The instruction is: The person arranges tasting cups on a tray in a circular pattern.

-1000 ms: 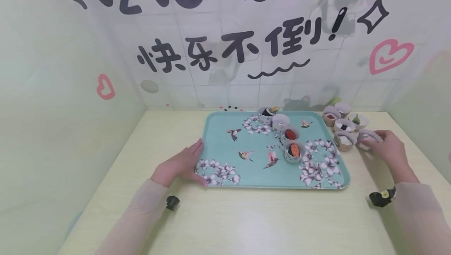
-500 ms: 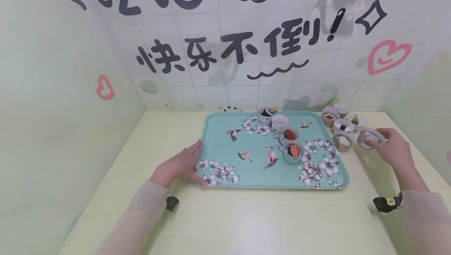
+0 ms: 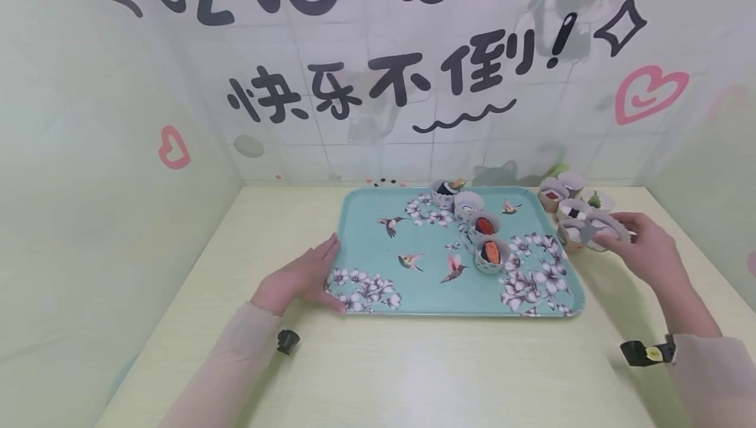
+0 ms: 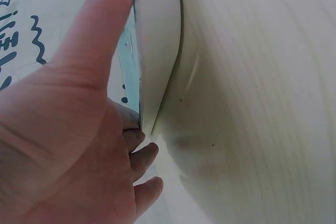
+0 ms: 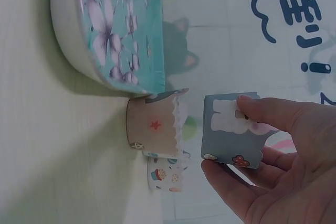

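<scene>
Right hand point(image 3: 644, 254) pinches a grey paper cupcake-style cup point(image 5: 231, 129) between thumb and fingers, lifted off the pale yellow table point(image 3: 413, 362) just right of the teal flower-printed tray point(image 3: 378, 244). The cup's axis is roughly upright, mouth up, beside a brown paper cup point(image 5: 155, 125). Left hand point(image 3: 301, 277) lies flat, fingers straight, against the tray's left rim.

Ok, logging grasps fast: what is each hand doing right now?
Left hand: open, fingers straight, resting against the tray edge.
Right hand: closed, pinching a grey paper cup.
</scene>
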Available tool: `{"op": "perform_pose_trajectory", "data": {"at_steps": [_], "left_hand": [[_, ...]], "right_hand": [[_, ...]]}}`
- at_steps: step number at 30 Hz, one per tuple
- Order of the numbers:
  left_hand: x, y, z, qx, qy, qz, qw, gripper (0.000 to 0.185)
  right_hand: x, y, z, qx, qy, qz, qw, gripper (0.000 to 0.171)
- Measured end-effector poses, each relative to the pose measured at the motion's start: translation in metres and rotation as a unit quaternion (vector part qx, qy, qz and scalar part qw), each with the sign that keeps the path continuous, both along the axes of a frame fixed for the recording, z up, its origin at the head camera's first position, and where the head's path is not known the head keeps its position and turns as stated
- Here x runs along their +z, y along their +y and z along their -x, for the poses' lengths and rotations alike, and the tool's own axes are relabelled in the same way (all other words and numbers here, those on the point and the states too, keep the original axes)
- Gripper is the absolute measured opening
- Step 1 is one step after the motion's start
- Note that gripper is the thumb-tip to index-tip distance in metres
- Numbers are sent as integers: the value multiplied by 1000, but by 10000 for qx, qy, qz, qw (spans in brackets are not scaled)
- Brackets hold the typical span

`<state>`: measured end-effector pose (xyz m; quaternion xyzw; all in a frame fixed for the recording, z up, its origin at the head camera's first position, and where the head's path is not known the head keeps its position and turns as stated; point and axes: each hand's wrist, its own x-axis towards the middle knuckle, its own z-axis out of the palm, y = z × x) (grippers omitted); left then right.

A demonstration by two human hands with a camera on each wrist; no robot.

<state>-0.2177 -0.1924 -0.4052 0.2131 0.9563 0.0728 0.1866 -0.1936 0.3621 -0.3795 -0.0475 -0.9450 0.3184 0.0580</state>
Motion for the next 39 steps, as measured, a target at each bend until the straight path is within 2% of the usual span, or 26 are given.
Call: {"op": "perform_pose_trajectory", "data": {"at_steps": [15,23,31,39], "left_hand": [[-1,0,0,-19,23,-38,10000,136],[-1,-1,1,27,-7,25,10000,137],[-3,-2,1,18,4,18,10000,138],[-5,-3,3,17,24,45,10000,138]], "right_hand": [[6,-49,-12,583,100,266,9979,66],[11,-78,-16,771,-163,411,9960,72],[9,-106,-19,1203,117,535,9912,62],[5,-132,-21,1383,17,741,9876,61]]}}
